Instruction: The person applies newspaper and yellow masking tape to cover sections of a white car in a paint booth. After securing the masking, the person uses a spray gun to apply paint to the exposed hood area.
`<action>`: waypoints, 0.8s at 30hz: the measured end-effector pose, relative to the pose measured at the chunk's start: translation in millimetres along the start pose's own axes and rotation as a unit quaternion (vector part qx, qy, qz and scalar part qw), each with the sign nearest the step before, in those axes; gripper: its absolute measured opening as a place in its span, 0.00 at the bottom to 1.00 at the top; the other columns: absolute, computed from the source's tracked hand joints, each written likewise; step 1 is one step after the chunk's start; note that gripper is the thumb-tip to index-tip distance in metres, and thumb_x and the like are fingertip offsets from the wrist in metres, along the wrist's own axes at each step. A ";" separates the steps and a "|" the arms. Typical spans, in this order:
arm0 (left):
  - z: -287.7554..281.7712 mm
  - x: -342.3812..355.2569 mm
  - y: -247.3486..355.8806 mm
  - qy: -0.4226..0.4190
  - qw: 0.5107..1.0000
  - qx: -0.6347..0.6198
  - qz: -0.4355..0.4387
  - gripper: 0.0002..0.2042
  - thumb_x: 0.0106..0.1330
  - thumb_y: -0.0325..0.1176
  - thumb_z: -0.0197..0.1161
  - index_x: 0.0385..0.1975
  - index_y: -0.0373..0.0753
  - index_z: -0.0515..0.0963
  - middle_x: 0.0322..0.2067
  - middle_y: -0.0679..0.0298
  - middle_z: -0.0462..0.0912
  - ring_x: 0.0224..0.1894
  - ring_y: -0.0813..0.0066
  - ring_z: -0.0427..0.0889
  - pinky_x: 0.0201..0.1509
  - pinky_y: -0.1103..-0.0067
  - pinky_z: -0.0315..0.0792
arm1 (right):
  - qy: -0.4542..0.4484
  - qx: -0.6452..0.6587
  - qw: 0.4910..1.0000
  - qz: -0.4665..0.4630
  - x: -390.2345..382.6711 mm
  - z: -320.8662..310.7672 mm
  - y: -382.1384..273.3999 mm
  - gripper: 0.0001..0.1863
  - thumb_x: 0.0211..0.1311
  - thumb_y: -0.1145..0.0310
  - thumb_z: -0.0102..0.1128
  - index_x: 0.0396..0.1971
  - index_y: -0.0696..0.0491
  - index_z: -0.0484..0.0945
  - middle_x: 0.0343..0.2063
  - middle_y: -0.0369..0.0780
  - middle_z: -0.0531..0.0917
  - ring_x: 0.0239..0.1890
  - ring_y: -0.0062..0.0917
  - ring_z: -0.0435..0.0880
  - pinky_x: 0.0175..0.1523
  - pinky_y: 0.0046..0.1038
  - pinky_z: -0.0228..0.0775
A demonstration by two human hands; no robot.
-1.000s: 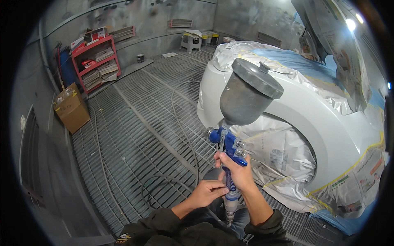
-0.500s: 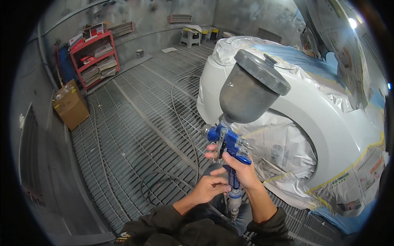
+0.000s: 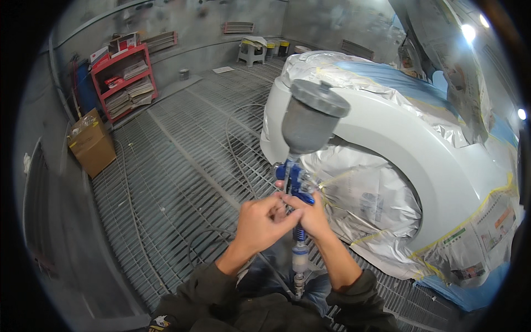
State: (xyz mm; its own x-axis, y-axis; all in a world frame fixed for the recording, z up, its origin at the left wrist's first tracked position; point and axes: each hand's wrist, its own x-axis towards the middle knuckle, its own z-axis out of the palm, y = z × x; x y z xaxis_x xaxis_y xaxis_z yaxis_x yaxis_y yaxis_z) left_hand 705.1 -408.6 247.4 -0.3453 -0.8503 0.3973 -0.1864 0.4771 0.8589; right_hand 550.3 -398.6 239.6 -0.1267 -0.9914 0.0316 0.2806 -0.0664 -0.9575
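A blue spray gun (image 3: 295, 176) stands nearly upright before me, with a lidded grey paint cup (image 3: 311, 124) on top. My right hand (image 3: 315, 219) is wrapped round its grip, fingers partly hidden behind the gun. Up against the grip and the right hand's fingers is my left hand (image 3: 259, 222), its thumb and fingertips pinched together. Whether anything lies in that pinch I cannot make out. Below the grip hangs a hose fitting (image 3: 299, 265). Beyond the gun, to the right, is a white car fender (image 3: 387, 130), its wheel arch covered with silvery masking sheet (image 3: 368, 191).
A thin hose (image 3: 229, 133) snakes over the grated floor (image 3: 182, 182). At the far left stand a red shelf rack (image 3: 123, 77) with papers and a cardboard box (image 3: 93, 145). A grey stool (image 3: 251, 53) and several cans are by the back wall. Taped newspaper (image 3: 484, 238) covers the car's near side.
The spray gun has shifted left, a little farther from me, and stands more upright. My left hand has risen from the lower grip to the upper grip, its fingers now pinched.
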 end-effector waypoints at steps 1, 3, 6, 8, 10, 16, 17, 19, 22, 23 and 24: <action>9.9 17.4 16.6 0.002 0.996 0.070 0.055 0.15 0.59 0.36 0.72 0.20 0.32 0.77 0.15 0.60 0.81 0.17 0.70 0.81 0.22 0.76 0.71 | -0.051 -0.017 0.998 -0.019 3.0 -20.9 14.7 0.19 0.65 0.74 0.62 0.56 0.58 0.74 0.39 0.36 0.83 0.43 0.20 0.82 0.47 0.25 0.77; 12.3 34.5 32.7 0.029 0.973 0.203 0.101 0.17 0.57 0.41 0.72 0.19 0.33 0.76 0.15 0.56 0.80 0.17 0.61 0.81 0.22 0.71 0.71 | 0.032 -0.223 0.965 -0.131 2.0 -2.3 12.8 0.31 0.62 0.71 0.66 0.64 0.58 0.68 0.34 0.34 0.82 0.41 0.18 0.80 0.49 0.25 0.75; 16.2 46.4 39.4 0.058 0.940 0.316 0.112 0.16 0.56 0.42 0.67 0.20 0.35 0.77 0.16 0.52 0.81 0.20 0.52 0.83 0.24 0.64 0.74 | 0.024 -0.301 0.949 -0.095 14.3 -10.7 29.2 0.45 0.61 0.66 0.66 0.74 0.61 0.53 0.58 0.50 0.76 0.59 0.35 0.77 0.64 0.33 0.67; 19.8 48.5 41.2 0.063 0.922 0.354 0.146 0.15 0.57 0.41 0.67 0.20 0.34 0.77 0.17 0.53 0.82 0.20 0.52 0.83 0.24 0.64 0.75 | 0.010 -0.306 0.948 -0.088 17.6 -15.1 33.0 0.42 0.64 0.63 0.62 0.72 0.65 0.53 0.73 0.58 0.57 0.74 0.43 0.61 0.74 0.37 0.54; 21.3 47.5 35.7 0.064 0.897 0.395 0.190 0.14 0.60 0.39 0.65 0.19 0.36 0.79 0.15 0.55 0.81 0.18 0.54 0.82 0.22 0.65 0.75 | 0.001 -0.379 0.919 -0.110 22.8 -15.2 39.2 0.41 0.65 0.61 0.60 0.71 0.66 0.55 0.72 0.59 0.59 0.73 0.43 0.63 0.74 0.37 0.55; 26.1 44.9 16.6 0.086 0.893 0.383 0.218 0.16 0.63 0.39 0.66 0.13 0.40 0.79 0.10 0.58 0.77 0.12 0.60 0.78 0.17 0.69 0.70 | 0.074 -0.264 0.953 -0.129 10.1 -2.9 40.9 0.23 0.74 0.65 0.51 0.62 0.61 0.69 0.40 0.45 0.83 0.45 0.29 0.81 0.56 0.30 0.73; 24.0 44.5 15.7 0.086 0.907 0.352 0.213 0.17 0.64 0.39 0.67 0.13 0.40 0.79 0.10 0.57 0.77 0.12 0.60 0.78 0.17 0.69 0.69 | 0.068 -0.199 0.973 -0.098 9.3 -3.2 36.8 0.20 0.73 0.66 0.53 0.59 0.60 0.71 0.38 0.43 0.84 0.43 0.26 0.82 0.52 0.28 0.74; 16.5 34.8 10.9 0.043 0.977 0.157 0.141 0.20 0.68 0.39 0.67 0.14 0.36 0.77 0.09 0.61 0.75 0.11 0.71 0.75 0.18 0.73 0.67 | 0.058 -0.066 0.996 -0.024 9.8 -4.6 15.0 0.15 0.71 0.68 0.57 0.53 0.59 0.77 0.35 0.39 0.84 0.39 0.21 0.82 0.45 0.25 0.76; 12.7 -8.8 -21.1 -0.098 0.986 -0.089 -0.100 0.17 0.72 0.36 0.63 0.22 0.31 0.78 0.17 0.65 0.79 0.21 0.82 0.76 0.25 0.79 0.66 | 0.061 -0.040 0.997 0.007 10.1 -3.0 -26.7 0.14 0.69 0.66 0.63 0.49 0.59 0.82 0.40 0.40 0.86 0.39 0.22 0.84 0.31 0.28 0.83; 21.1 -26.7 -30.6 -0.143 0.970 -0.159 -0.119 0.15 0.74 0.36 0.61 0.27 0.31 0.79 0.21 0.65 0.81 0.25 0.82 0.78 0.29 0.80 0.68 | 0.040 -0.034 0.999 0.011 13.6 -8.4 -33.9 0.15 0.69 0.65 0.63 0.49 0.60 0.81 0.41 0.41 0.85 0.41 0.23 0.83 0.25 0.28 0.82; 30.6 -44.1 -41.3 -0.184 0.947 -0.226 -0.136 0.14 0.75 0.36 0.60 0.32 0.30 0.80 0.26 0.65 0.83 0.29 0.82 0.79 0.33 0.81 0.70 | 0.043 -0.033 0.998 -0.013 19.5 -9.4 -38.3 0.16 0.70 0.65 0.62 0.50 0.61 0.81 0.43 0.42 0.85 0.43 0.24 0.83 0.27 0.29 0.84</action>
State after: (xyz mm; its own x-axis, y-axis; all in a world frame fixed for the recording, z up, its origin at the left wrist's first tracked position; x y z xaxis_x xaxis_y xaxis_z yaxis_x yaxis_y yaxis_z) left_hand 699.9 -384.0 184.6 -0.6535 -0.7533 0.0736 0.0690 0.0375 0.9969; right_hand 528.2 -414.4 274.2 -0.2147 -0.9761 0.0342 0.2140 -0.0811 -0.9735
